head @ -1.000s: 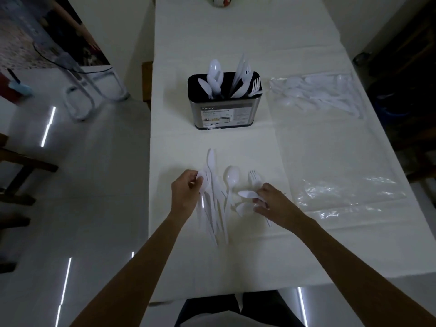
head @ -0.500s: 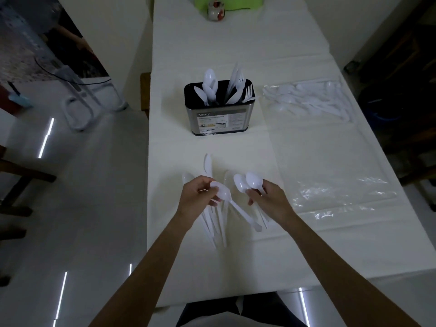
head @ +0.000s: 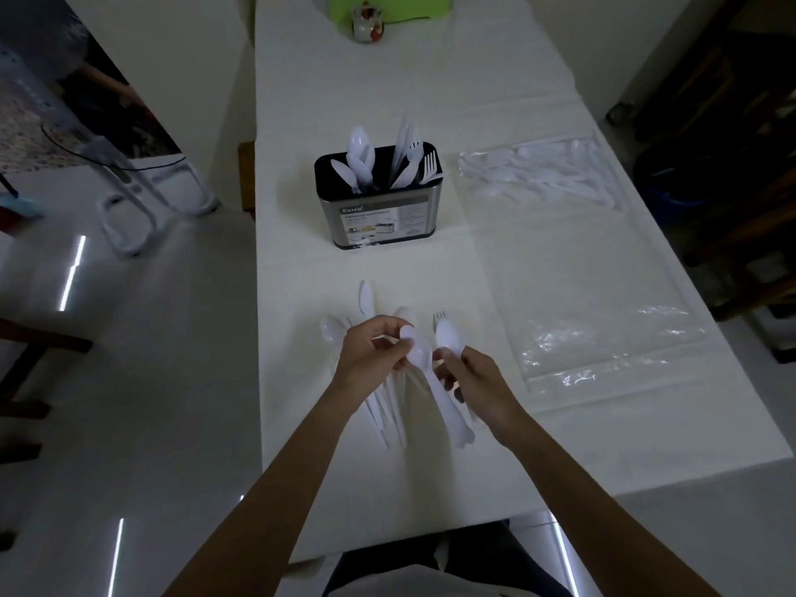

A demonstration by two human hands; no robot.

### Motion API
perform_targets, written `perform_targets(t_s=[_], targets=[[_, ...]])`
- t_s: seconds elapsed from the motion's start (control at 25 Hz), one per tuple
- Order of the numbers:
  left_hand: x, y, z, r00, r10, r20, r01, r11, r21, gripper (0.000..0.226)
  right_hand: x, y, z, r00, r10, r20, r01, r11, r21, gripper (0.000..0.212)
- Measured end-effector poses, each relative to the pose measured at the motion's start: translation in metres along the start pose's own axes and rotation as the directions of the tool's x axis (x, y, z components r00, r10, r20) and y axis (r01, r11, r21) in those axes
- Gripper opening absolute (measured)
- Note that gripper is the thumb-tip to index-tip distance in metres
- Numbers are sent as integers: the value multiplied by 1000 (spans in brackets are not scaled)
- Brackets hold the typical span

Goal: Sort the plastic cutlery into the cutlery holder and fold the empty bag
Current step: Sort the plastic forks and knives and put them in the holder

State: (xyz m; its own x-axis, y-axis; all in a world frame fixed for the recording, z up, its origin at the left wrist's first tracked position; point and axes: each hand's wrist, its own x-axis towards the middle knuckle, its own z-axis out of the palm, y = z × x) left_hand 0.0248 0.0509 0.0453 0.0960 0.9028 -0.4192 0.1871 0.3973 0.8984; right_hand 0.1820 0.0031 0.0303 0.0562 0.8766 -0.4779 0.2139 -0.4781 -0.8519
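The cutlery holder (head: pixel 383 217), a metal box with a black inside and a paper label on its front wall, stands upright on the white-covered bench (head: pixel 301 445). White plastic spoons (head: pixel 359 159) stick out of its left end, knives (head: pixel 404 144) lean near its middle, and forks (head: pixel 430 165) show at its right end.

On the near side of the holder, both hands are raised just above a loose pile of cutlery (head: pixel 387 411). The left hand (head: pixel 366 359) has a narrow grip, thumb and fingertips pinching a held spoon (head: pixel 420 353) at the bowl. Its long handle slants away from the holder and to the right. A second bowl may be tucked against the first in that pinch, but blur makes this hard to tell. The right hand (head: pixel 478 381), just beside the left, has its fingers curled round the handle of another spoon (head: pixel 447 336), whose bowl points toward the holder. The two bowls are nearly touching.

In the pile, a knife (head: pixel 366 297) points toward the holder, a lone spoon bowl (head: pixel 331 330) shows left of the left hand, and fork tines (head: pixel 438 315) peep out behind the right hand's spoon.

To the right of the holder a clear plastic bag (head: pixel 603 338) lies flat on the bench. Bagged cutlery (head: pixel 547 174) sits in its far end, level with the holder, and its near end is crinkled and glossy.

Beyond the holder, at the bench's far end, a small ceramic pot (head: pixel 367 23) stands before a green object (head: pixel 387 4).
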Motion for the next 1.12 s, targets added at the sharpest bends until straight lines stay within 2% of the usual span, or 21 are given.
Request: perform_targets(t_s=[0.12,0.28,0.48,0.6,0.68,0.88,0.96,1.0,1.04,1.12], targets=[[-2,1,4,999,25,35,-26,999,30,11,-6,0,-4,997,71,34,-75,991,112,34],[0,3,10,993,63,98,-68,996,52,13,-13,-5,0,956,203,211,-249,942,223,38],[3,7,12,981,68,182,-81,994,67,15,-22,-2,-2,958,145,247,-215,933,287,44],[7,6,14,981,67,181,-87,991,103,13,-22,2,-4,954,133,267,-217,924,316,45],[9,5,16,987,80,137,-93,992,91,14,-25,4,-4,961,127,244,-192,945,265,46],[17,-7,11,992,95,79,-103,988,110,7,-32,17,0,996,62,64,-70,989,132,27],[30,-16,7,990,124,-67,-107,970,216,4,-30,26,-2,997,74,-10,-72,989,126,28],[37,-19,5,979,161,-127,-110,934,339,10,-29,30,-4,996,83,-38,-78,989,127,28],[42,-22,5,973,193,-131,-107,869,483,19,-30,34,-7,994,95,-59,-87,988,128,29],[51,-26,12,982,186,-23,-120,717,687,37,-31,39,-15,990,104,-91,-93,989,117,29]])
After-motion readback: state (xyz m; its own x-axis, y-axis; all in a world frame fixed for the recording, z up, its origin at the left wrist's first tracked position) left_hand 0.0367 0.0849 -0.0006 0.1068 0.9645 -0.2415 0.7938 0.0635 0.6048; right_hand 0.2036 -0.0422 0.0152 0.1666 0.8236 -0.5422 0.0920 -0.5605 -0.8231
